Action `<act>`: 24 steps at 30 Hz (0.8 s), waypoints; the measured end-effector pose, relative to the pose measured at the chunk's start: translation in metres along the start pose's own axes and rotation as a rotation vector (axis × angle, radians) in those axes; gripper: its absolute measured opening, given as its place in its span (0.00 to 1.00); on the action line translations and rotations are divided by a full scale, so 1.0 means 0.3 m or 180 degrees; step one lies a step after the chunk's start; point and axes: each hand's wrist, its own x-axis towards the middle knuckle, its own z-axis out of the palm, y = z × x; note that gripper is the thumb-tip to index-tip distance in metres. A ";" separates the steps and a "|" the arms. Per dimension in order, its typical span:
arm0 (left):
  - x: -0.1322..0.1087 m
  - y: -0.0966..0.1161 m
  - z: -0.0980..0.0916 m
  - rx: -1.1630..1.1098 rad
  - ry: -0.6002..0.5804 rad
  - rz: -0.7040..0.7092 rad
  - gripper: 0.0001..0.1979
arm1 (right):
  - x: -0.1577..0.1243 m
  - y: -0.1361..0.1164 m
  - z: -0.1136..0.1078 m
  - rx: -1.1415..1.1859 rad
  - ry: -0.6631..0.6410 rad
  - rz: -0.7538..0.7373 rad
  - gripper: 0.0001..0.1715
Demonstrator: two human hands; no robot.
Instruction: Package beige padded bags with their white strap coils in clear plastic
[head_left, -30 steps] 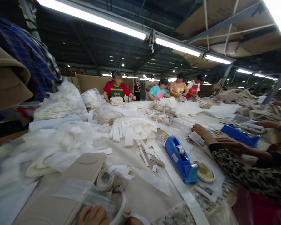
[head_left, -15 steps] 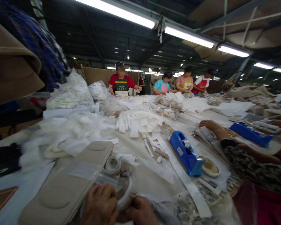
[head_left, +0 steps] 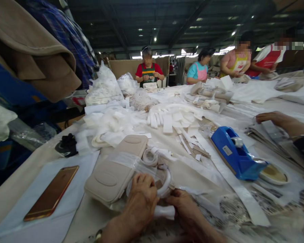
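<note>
A beige bag point(head_left: 114, 168) lies on its side with clear plastic across it and an oval patch on its face. Beside it curves a handle wrapped in white point(head_left: 168, 182). My left hand point(head_left: 143, 192) is bent over the handle at the bag's edge, its fingers curled and partly hiding what they press. With thumb and fingertips together, my right hand point(head_left: 183, 206) pinches the lower end of the wrapped handle. A short white wrapped piece point(head_left: 164, 212) sticks out between both hands. A coiled pale strap point(head_left: 150, 157) rests just beyond the handle.
A blue tape dispenser point(head_left: 233, 152) stands to the right, near a tape roll point(head_left: 275, 173). Left, a phone point(head_left: 52, 192) lies on white sheets. White foam pieces point(head_left: 174, 118) are heaped ahead. At right a co-worker's hand point(head_left: 276, 118) rests on stacked pieces; several people work across the table.
The view has swung left and down, so the phone shows whole and the bag sits further right. Both my hands stay at the handle; the white wrapped piece now shows between them.
</note>
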 end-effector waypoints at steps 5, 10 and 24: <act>-0.003 -0.030 0.007 -0.0026 0.0180 0.0344 0.08 | 0.007 0.002 -0.008 -0.0022 -0.0126 0.0013 0.09; 0.002 -0.032 0.006 -0.0460 0.0587 0.0024 0.08 | 0.008 -0.002 -0.002 -0.0013 -0.0069 0.0055 0.10; 0.038 -0.022 -0.017 -0.0455 0.0001 -0.0351 0.09 | 0.017 -0.007 0.023 -0.0524 0.0119 -0.0236 0.10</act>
